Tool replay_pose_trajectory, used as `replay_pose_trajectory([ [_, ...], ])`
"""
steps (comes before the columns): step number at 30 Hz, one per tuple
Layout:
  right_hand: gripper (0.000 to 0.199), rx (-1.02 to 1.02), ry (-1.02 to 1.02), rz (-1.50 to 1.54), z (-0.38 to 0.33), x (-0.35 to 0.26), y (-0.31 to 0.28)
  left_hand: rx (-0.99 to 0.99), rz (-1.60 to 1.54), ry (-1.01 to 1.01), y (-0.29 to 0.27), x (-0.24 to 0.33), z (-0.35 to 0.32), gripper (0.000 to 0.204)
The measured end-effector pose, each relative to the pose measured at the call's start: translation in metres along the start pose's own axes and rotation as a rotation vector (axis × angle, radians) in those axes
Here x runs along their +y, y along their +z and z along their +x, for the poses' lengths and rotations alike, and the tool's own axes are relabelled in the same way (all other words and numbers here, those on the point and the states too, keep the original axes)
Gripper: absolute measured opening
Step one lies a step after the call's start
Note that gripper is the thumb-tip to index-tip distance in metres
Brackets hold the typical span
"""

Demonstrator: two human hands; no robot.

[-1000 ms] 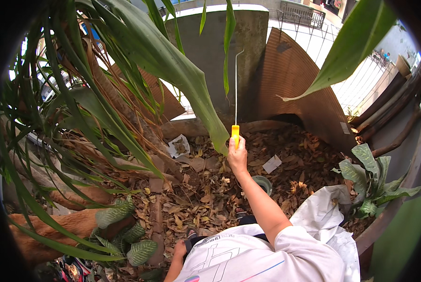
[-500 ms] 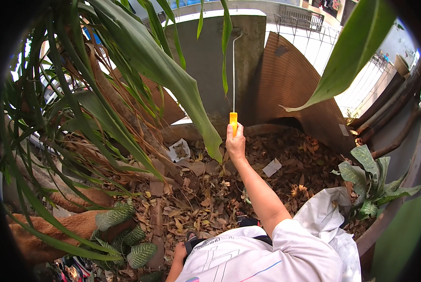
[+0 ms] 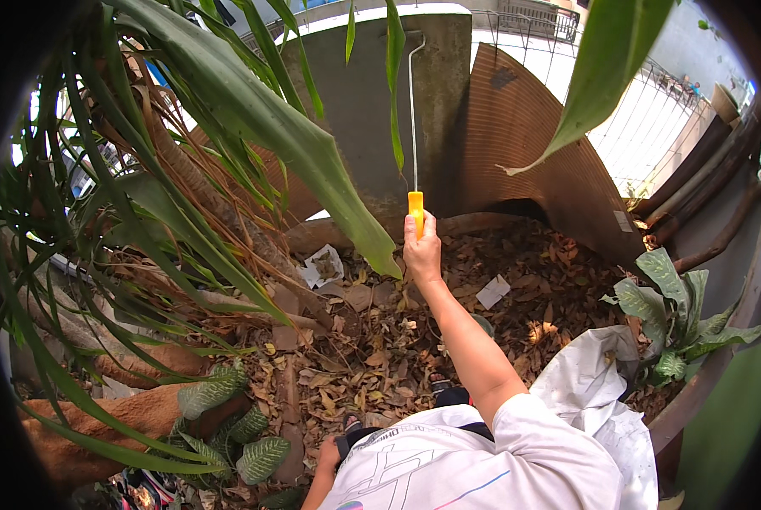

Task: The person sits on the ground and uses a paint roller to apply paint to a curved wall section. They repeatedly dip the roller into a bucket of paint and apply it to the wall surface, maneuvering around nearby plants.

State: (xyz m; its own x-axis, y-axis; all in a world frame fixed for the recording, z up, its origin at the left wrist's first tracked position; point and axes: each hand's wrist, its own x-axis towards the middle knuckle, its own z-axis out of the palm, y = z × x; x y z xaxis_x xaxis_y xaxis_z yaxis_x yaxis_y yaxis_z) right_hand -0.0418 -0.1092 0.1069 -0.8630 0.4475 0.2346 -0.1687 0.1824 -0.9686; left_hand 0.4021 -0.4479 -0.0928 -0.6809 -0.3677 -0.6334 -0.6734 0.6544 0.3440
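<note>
My right hand point(image 3: 422, 252) is stretched out ahead of me, shut on the orange handle point(image 3: 415, 208) of a tool. A thin metal rod point(image 3: 412, 119) rises from that handle and bends into a hook near the top of a grey concrete pillar point(image 3: 448, 102). A long green leaf point(image 3: 312, 161) hangs just left of the hand. My left hand point(image 3: 328, 456) is low by my white shirt, close to a dark strap above the leaf litter. Its fingers are too hidden to read.
Dry brown leaves point(image 3: 372, 357) cover the ground, with paper scraps point(image 3: 493, 291) among them. A white sack point(image 3: 593, 391) lies at right beside a green plant point(image 3: 670, 314). A brown corrugated sheet point(image 3: 525, 144) leans against a fence. Trunks and patterned leaves point(image 3: 227, 408) crowd the left.
My right arm has reached farther out and lifted the orange-handled tool higher against the pillar. The view has shifted slightly with it.
</note>
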Motion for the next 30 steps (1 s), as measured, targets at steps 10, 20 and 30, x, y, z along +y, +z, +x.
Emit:
replay_pose_trajectory([
  [10, 0.041, -0.039, 0.053, -0.072, 0.015, -0.013, 0.009, -0.075, 0.123, -0.101, -0.010, 0.017, 0.004, 0.042],
  [20, 0.040, 0.012, -0.008, -0.023, 0.002, 0.000, 0.005, -0.017, 0.078, -0.053, -0.006, 0.016, 0.003, 0.037],
  [30, 0.040, -0.059, 0.142, -0.179, 0.000, 0.033, -0.012, -0.082, 0.085, -0.011, 0.010, -0.003, 0.020, 0.038],
])
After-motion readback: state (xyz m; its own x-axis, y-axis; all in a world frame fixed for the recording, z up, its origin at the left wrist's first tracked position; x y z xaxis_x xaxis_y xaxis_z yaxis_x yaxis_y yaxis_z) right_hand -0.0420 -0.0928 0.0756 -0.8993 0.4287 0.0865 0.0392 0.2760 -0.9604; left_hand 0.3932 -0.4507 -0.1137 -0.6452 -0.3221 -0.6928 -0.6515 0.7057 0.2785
